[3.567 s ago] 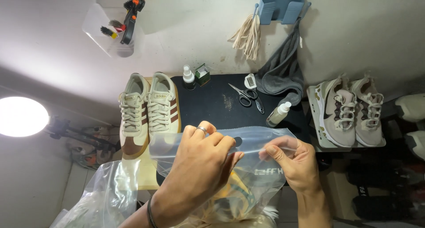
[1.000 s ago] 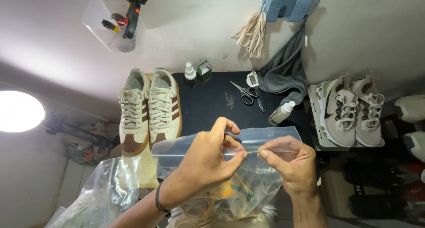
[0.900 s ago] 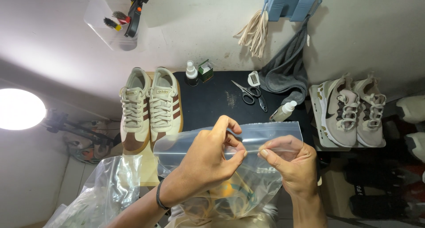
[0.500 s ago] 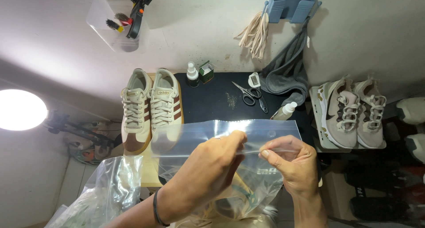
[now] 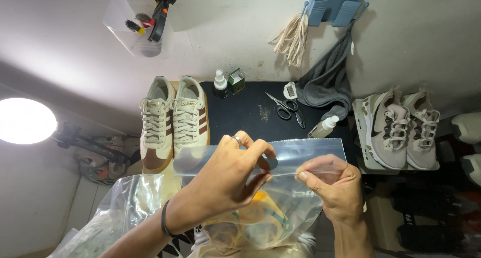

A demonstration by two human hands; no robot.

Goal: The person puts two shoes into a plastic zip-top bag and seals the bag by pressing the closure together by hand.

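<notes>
- Left hand [image 5: 228,180]: lower centre of the frame; grip pinched on the top edge of a clear zip bag [image 5: 280,188], thumb in front, fingers curled over the strip. A ring sits on one finger, a dark band on the wrist.
- Right hand [image 5: 333,185]: lower right of centre; grip pinched on the same top edge, just beside the left hand.
- Bag: held upright between both hands, in front of the black bench [image 5: 250,120]. Yellow contents show through the lower part; their kind cannot be told.
- A second clear bag [image 5: 125,208] lies at lower left, crumpled.
- Cream shoes [image 5: 173,120] with brown stripes stand at the left edge of the bench.
- Scissors [image 5: 285,107], a spray bottle [image 5: 219,83] and a grey cloth [image 5: 325,82] lie at the upper part of the bench.
- Beige shoes [image 5: 401,127] stand at right, well apart from the hands.
- A round lamp [image 5: 25,120] glows at the left edge.
</notes>
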